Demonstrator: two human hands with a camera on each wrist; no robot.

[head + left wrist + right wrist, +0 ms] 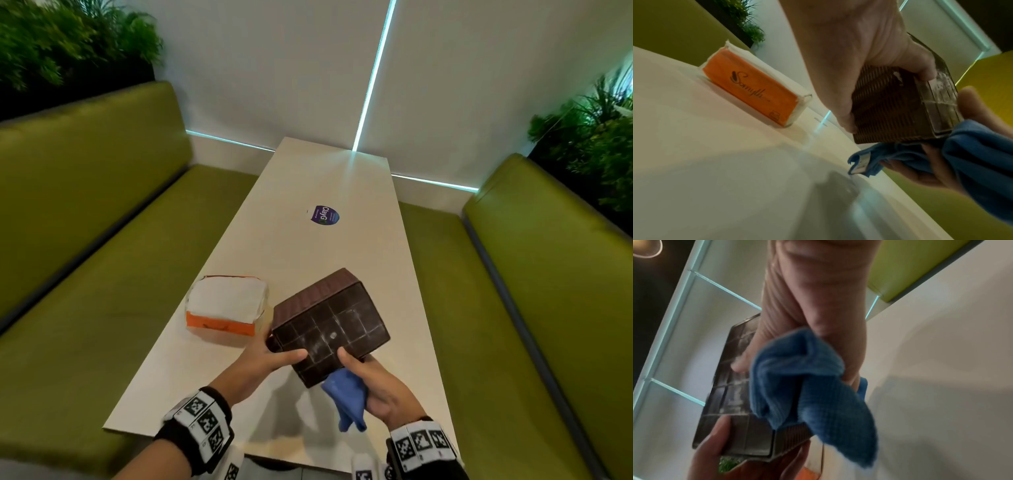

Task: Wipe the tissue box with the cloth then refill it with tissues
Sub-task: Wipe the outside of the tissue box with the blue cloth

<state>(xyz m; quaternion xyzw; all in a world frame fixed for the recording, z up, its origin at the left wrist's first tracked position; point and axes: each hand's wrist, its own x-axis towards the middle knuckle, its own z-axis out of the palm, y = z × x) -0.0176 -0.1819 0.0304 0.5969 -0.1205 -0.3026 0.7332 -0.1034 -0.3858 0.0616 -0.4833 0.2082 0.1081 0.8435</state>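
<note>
**Box Aloft, Underside Up for the Wipe**

Tissue box (329, 325) held clear above the near end of the counter (308, 192), tipped so its gridded base faces up, smeared pale with dust. Left hand (263, 363) clamped on the box at about 8 o'clock: thumb laid across the base, fingers wrapped around the ribbed side. Right hand (373, 387) at 5 o'clock, grip closed on the blue cloth (346, 394), thumb tip pressed to the base edge, cloth bunched against the lower side with a tail hanging loose. Pack of tissues (227, 308) waiting on the counter at 9 o'clock of the box, orange wrapper, untouched. Round sticker (324, 215) farther up at 12 o'clock.

Wiping stage, by the look of it, with the refill not yet begun. Best played like this: spread the cloth flat over the fingertips rather than balled, sweep along the grid grooves where the dust sits, turn the box face by face with the left, shift that left thumb off the base so no patch gets missed. Firm hold needed; a tilted box on fingertips could slip.

Both wrists low and angled inward, palms facing each other across the box, forearms coming in from 6 o'clock.
</note>
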